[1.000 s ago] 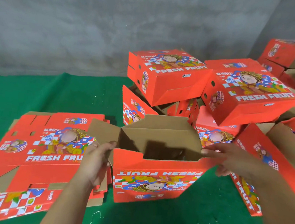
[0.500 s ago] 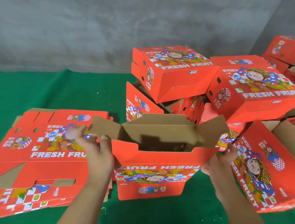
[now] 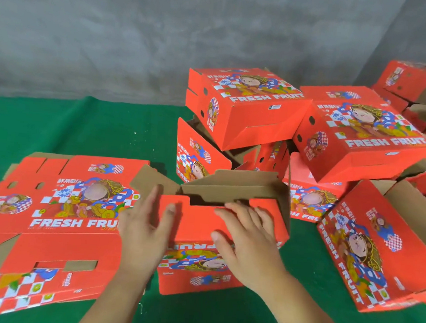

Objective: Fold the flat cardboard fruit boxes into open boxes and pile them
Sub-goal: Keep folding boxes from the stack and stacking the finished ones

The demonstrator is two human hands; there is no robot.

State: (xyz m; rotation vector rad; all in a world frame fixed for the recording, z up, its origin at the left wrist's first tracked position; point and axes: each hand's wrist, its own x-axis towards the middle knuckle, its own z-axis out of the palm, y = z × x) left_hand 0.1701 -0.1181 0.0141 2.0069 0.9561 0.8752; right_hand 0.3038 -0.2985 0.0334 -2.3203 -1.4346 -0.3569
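Green mat under a grey wall; lower left lies a stack of flats, and at centre the left hand and right hand press, fingers straight and gripping nothing, on the red front flap of the half-folded box. Upper right, a loose pile of finished boxes. Cardboard looks light and stiff but creasable, so best held by panel edges near the folds, not the thin flaps.
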